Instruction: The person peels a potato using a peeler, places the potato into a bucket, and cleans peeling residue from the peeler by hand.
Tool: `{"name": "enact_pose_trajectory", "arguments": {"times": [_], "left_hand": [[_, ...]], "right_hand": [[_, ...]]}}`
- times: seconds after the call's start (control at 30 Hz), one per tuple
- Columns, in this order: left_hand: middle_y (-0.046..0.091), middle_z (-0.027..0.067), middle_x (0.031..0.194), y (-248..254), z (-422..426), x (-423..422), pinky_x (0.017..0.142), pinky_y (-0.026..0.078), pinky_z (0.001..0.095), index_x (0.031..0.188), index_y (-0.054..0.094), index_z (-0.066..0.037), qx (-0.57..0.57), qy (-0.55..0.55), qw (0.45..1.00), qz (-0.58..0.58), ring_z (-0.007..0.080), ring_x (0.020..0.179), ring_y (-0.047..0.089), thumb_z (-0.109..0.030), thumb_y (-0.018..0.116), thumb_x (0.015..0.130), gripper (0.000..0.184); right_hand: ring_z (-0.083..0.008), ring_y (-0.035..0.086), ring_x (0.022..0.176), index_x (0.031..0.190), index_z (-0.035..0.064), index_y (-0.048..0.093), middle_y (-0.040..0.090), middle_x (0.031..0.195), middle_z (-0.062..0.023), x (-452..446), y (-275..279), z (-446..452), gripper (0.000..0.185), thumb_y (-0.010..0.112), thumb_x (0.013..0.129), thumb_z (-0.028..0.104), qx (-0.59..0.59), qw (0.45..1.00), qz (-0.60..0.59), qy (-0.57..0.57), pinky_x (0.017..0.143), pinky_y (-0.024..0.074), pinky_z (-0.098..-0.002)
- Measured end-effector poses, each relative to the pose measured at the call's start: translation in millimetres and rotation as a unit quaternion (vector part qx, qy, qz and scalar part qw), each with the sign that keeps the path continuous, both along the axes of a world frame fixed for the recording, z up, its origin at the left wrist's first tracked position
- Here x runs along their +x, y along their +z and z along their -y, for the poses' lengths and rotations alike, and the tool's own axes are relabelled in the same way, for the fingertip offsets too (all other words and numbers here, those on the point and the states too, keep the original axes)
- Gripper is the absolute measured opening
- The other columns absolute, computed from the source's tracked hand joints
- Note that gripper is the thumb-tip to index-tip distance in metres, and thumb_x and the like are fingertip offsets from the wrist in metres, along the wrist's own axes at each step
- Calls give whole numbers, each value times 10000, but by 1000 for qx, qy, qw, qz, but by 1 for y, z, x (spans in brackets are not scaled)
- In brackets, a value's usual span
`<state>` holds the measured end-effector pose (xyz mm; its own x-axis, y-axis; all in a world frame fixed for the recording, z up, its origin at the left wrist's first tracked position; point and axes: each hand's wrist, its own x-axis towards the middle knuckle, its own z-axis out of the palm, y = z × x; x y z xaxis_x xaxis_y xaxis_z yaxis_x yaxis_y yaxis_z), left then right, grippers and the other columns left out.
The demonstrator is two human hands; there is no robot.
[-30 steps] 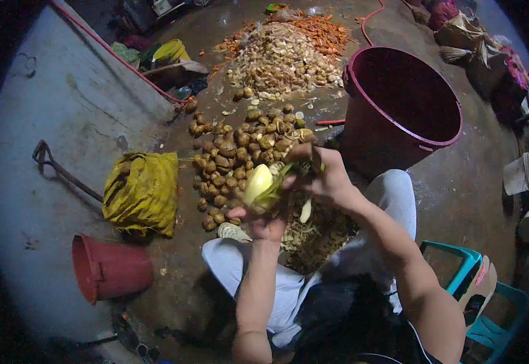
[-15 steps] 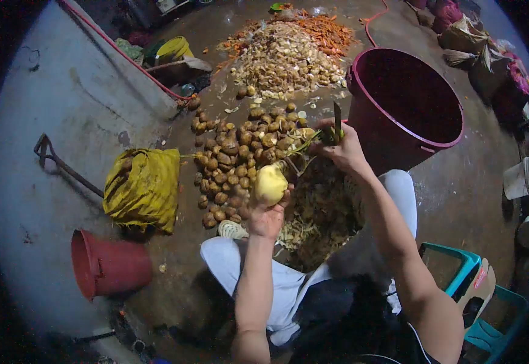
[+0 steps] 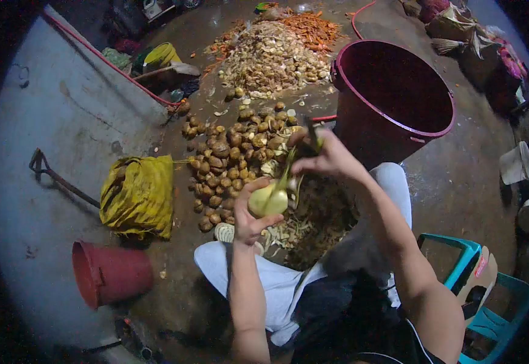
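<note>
My left hand (image 3: 248,213) cups a round, pale yellow-green peeled root vegetable (image 3: 264,203), thumb and fingers curved round its sides. In my right hand (image 3: 332,156) is a knife (image 3: 310,130) with a dark blade, smeared by motion and pointing up and away from me. Long greenish peel strips (image 3: 289,173) stretch between the vegetable and the right hand; I cannot tell whether they are still attached. Just beyond the left hand lies a heap of brown, unpeeled root vegetables (image 3: 219,164). Loose peelings (image 3: 291,233) cover the floor between my legs.
A tall dark-red tub (image 3: 367,130) stands beyond my right hand. A yellow sack (image 3: 137,197) and a red bucket (image 3: 115,273) are at left. Farther back lies a mound of pale and orange pieces (image 3: 270,57). A teal stool (image 3: 467,261) stands at lower right.
The left hand has turned, with its fingers now round the vegetable's top and side. My right hand has moved left and down, nearer to it. The view has shifted slightly.
</note>
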<state>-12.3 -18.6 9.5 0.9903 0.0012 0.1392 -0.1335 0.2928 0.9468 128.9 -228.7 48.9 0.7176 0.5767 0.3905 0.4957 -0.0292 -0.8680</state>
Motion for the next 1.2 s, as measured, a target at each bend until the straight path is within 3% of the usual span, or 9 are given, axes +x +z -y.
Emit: {"name": "enact_pose_trajectory", "arguments": {"times": [0.13,0.2,0.43,0.5,0.63,0.83,1.0,1.1,1.2], "left_hand": [[560,142,1252,-3,-6,0,998,438,376,1203,556,-32,125,-9,987,100,248,1171,541,-100,862,581,696],[578,136,1232,-2,-2,0,994,439,361,1212,554,-28,38,-40,996,76,242,1165,548,-83,856,562,719],[591,134,1203,6,3,-1,986,463,349,1290,454,-4,-127,-23,991,-19,242,1097,601,-77,833,569,818],[592,136,1194,12,12,2,982,466,340,1291,437,-4,-192,-26,981,0,240,1086,607,-77,830,591,806],[579,161,1209,-5,3,5,1005,452,382,1297,427,-21,-147,9,989,-8,306,1118,596,-65,826,594,809],[582,143,1201,13,20,2,981,463,337,1286,431,-13,-245,-42,968,9,248,1090,602,-85,825,568,822],[554,160,1271,0,11,5,982,463,346,1283,443,-5,-148,4,989,-9,254,1118,592,-91,818,555,824],[577,143,1240,12,11,0,974,467,342,1276,455,-6,-122,-20,992,-29,239,1119,591,-84,830,543,826],[594,122,1211,5,7,0,969,466,338,1254,482,-7,-91,-40,995,2,224,1113,588,-83,848,532,813]], "right_hand": [[-102,592,906,1075,9,622,674,946,-33,15,0,6,459,858,700,128,-2,999,-39,-33,811,503,-301],[-100,590,903,1053,18,621,674,948,-36,26,-1,12,457,867,688,139,-19,989,-132,-64,810,496,-290],[-111,602,981,1085,7,627,676,1011,-53,8,13,10,351,747,756,-7,3,999,-17,-49,904,490,-332],[-81,563,902,1017,29,625,632,933,2,16,1,4,395,837,684,36,257,919,-298,9,805,482,-257],[-114,588,890,1021,24,640,656,944,-19,-3,13,1,374,832,701,60,37,998,34,-25,819,484,-293],[-113,588,878,1006,21,629,644,928,-7,39,-12,4,366,815,690,27,71,983,-127,-108,815,482,-291],[-111,582,948,1041,13,632,647,951,-20,-11,9,-5,345,782,731,16,35,998,46,7,851,482,-305],[-104,580,946,1050,2,624,645,957,-22,-5,19,-1,338,759,740,-7,46,990,-122,-56,827,489,-291],[-107,578,985,1058,5,623,658,997,-35,26,-13,10,410,825,707,65,24,996,-59,-64,868,484,-300]]}}
